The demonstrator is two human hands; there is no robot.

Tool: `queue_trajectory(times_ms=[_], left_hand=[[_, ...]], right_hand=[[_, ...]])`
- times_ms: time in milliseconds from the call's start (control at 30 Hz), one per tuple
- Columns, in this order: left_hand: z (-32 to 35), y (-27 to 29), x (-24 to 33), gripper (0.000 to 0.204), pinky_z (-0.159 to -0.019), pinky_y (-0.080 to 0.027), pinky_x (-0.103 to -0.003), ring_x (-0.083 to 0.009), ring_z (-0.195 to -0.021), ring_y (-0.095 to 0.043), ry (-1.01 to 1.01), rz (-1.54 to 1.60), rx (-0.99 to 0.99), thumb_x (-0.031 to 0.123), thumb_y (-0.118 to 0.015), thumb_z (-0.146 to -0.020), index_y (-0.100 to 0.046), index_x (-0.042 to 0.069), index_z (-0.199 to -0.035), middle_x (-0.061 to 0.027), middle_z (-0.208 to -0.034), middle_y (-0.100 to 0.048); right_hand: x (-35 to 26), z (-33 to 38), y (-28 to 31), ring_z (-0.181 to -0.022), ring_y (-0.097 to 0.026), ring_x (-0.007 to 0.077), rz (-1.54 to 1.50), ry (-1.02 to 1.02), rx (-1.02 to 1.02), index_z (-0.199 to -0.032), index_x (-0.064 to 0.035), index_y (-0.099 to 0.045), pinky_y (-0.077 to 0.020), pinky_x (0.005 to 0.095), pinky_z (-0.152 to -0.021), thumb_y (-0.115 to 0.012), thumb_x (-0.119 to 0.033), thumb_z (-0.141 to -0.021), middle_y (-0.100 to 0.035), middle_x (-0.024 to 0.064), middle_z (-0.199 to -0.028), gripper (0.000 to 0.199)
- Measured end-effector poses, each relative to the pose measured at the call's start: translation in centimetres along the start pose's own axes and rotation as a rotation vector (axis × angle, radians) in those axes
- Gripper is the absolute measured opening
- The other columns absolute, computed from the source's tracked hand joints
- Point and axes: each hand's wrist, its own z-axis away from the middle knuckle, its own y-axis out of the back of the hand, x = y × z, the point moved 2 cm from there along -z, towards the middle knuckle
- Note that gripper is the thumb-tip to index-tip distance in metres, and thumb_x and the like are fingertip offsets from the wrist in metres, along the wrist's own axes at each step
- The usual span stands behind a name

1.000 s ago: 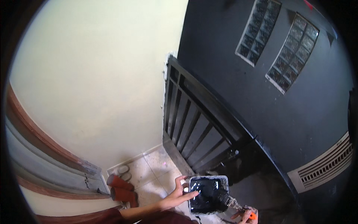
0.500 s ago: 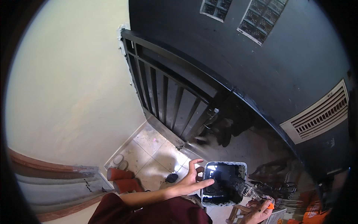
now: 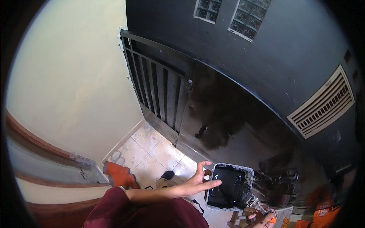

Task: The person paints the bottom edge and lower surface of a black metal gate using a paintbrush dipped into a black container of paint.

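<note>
Low in the view, above the tiled floor (image 3: 152,152), the left hand (image 3: 197,180) is reaching out with fingers spread apart, fingertips touching the rim of a paint tray (image 3: 231,186) full of black paint. Beside it, the right hand (image 3: 262,219) is closing on an orange-handled roller (image 3: 253,201) lying at the tray's corner.

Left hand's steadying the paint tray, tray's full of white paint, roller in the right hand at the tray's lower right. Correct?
Not quite. The head view shows the paint in the paint tray is black, not white. The rest holds: the left hand rests on the tray's left edge, and the right hand holds the roller at its lower right.
</note>
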Motion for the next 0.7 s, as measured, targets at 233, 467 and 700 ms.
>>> queue_trajectory(times_ms=[233, 467, 700], left_hand=[[3.5, -9.0, -6.8, 0.083, -0.098, -0.046, -0.035, -0.0213, -0.117, -0.048, 0.073, 0.092, -0.007, 0.019, -0.068, -0.095, -0.001, 0.011, -0.143, -0.0197, -0.13, -0.042], [6.5, -17.5, -12.6, 0.088, -0.101, -0.046, -0.036, -0.0243, -0.121, -0.051, 0.197, 0.111, -0.052, 0.018, -0.069, -0.094, 0.002, 0.01, -0.144, -0.0234, -0.136, -0.041], [5.7, -23.8, -14.7, 0.099, -0.098, -0.048, -0.032, -0.0217, -0.116, -0.056, 0.341, 0.067, -0.132, 0.025, -0.076, -0.089, 0.002, 0.006, -0.147, -0.0243, -0.138, -0.04]], right_hand=[[2.4, -1.0, 11.0, -0.05, -0.053, 0.0136, -0.017, 0.117, 0.005, -0.071, 0.0021, -0.061, -0.0407, 0.0243, -0.048, -0.053, -0.043, -0.102, -0.062, 0.0082, -0.062, 0.055], [8.1, -0.7, 22.4, -0.047, -0.047, 0.0151, -0.05, -0.012, 0.21, -0.073, -0.0032, -0.049, -0.0371, 0.0268, -0.045, -0.054, -0.039, -0.1, -0.052, 0.0077, -0.059, 0.045], [10.3, -2.2, 27.8, -0.053, -0.042, 0.0149, -0.144, -0.105, 0.4, -0.078, -0.0023, -0.051, -0.034, 0.0292, -0.046, -0.061, -0.038, -0.096, -0.046, 0.004, -0.063, 0.041]])
